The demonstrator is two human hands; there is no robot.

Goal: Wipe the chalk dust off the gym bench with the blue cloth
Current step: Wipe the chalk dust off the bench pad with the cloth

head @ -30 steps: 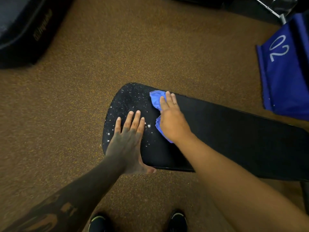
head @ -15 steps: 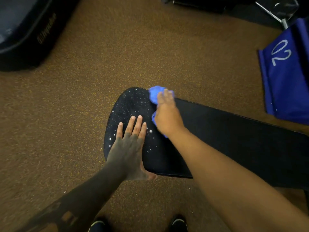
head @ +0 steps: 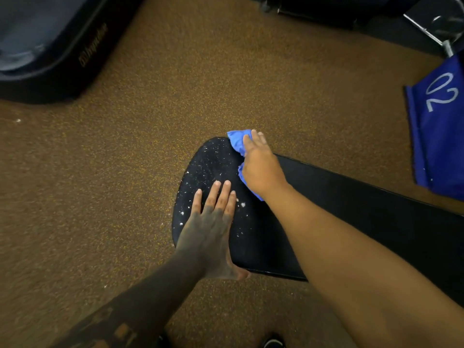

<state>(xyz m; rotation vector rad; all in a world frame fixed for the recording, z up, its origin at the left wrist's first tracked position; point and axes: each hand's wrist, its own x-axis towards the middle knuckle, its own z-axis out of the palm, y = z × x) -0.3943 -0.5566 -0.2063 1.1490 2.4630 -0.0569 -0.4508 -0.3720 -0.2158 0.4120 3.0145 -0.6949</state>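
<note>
A black padded gym bench (head: 351, 204) runs from the centre to the right edge. Its rounded left end is speckled with white chalk dust (head: 213, 167); the part to the right looks dark and free of specks. My right hand (head: 261, 167) presses the blue cloth (head: 237, 141) flat against the bench's far edge, with the cloth bunched under the palm and sticking out beyond the fingertips. My left hand (head: 211, 227) lies flat on the near left part of the bench, fingers spread, thumb hooked over the near edge.
Brown speckled rubber floor (head: 125, 184) surrounds the bench. A dark padded mat or case (head: 50, 54) lies at the top left. A blue cover marked "02" (head: 442, 126) stands at the right, with metal gym equipment (head: 437, 23) behind it. My shoes show at the bottom.
My right hand has slid the cloth away from me to the bench's far edge. The left hand has stayed planted on the bench.
</note>
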